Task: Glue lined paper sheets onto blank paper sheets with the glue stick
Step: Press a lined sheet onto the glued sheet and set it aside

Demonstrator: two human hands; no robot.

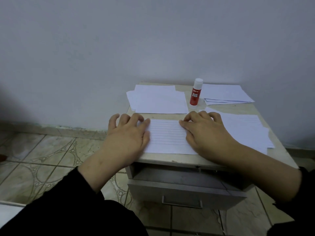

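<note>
Head view: a small tabletop (170, 158) on a drawer unit stands against a plain pale wall (119, 48), over patterned floor tiles (51, 150). The top drawer (184, 189) is pulled out. A lined sheet (167, 135) lies at the front edge; the left hand (127, 132) and right hand (204, 132) press on it, fingers bent, gripping nothing. The glue stick (196, 93) stands upright, capped, between paper stacks (158, 99) behind.

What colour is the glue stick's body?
Red with white lettering, under a white cap; the glue stick stands upright, seen in the head view.
</note>
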